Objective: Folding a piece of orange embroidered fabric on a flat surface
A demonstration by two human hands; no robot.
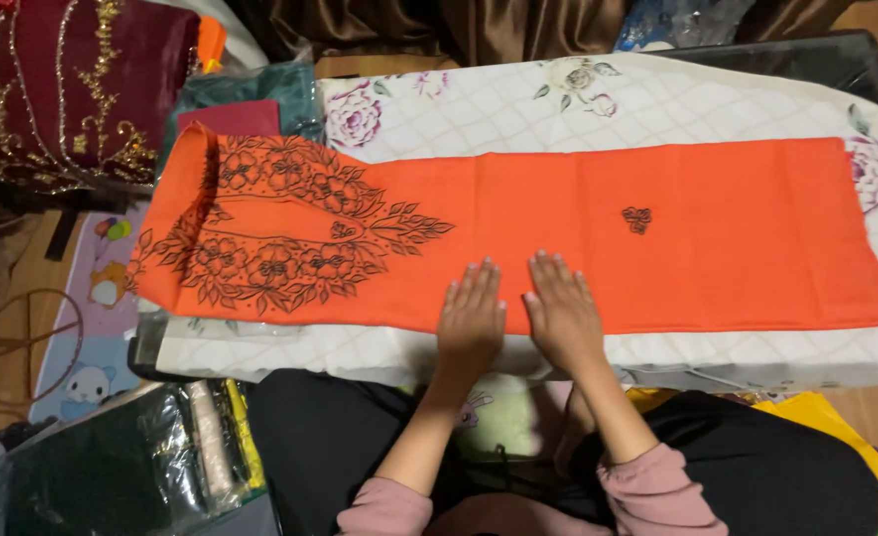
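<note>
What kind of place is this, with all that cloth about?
Probably a home sewing or garment-pressing corner: an orange embroidered cloth lies on a white quilted floral pad, beside maroon fabric with gold beadwork and plastic-wrapped cloth packets.

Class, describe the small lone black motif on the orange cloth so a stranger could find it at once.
Start at the white quilted board and the orange cloth spread along it. Right of the large black floral embroidery, beyond both hands, sits the small motif: isolated, surrounded by plain orange.

**Cloth on cloth**

The orange fabric (578, 233) is matt woven cloth with black floral embroidery. The pad (657, 104) beneath is quilted, printed cotton. The maroon cloth (52, 79) carries glinting gold beadwork. The plastic wrap (151, 457) looks glossy.
</note>
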